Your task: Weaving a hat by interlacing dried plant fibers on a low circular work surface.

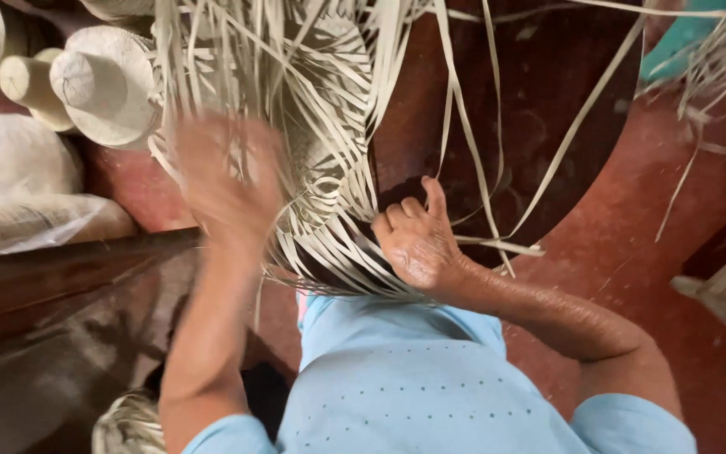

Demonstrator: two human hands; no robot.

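Closest to me is my pale blue shirt [413, 378], with both bare arms reaching up and away from it. My right hand [418, 240] lies just past my chest, its fingers [401, 214] curled shut and pressing on the near rim of a half-woven straw hat [321, 126]. My left hand [224, 181] is raised slightly farther out, over the hat's left side, and is blurred, so I cannot tell whether its fingers are spread or pinching. The hat lies straight ahead of both hands, nearer the right one. Its loose straw strips [481, 168] run lengthwise away from me across the red floor [632, 252]. Farthest off, at upper left, sit finished pale hats [102, 84].
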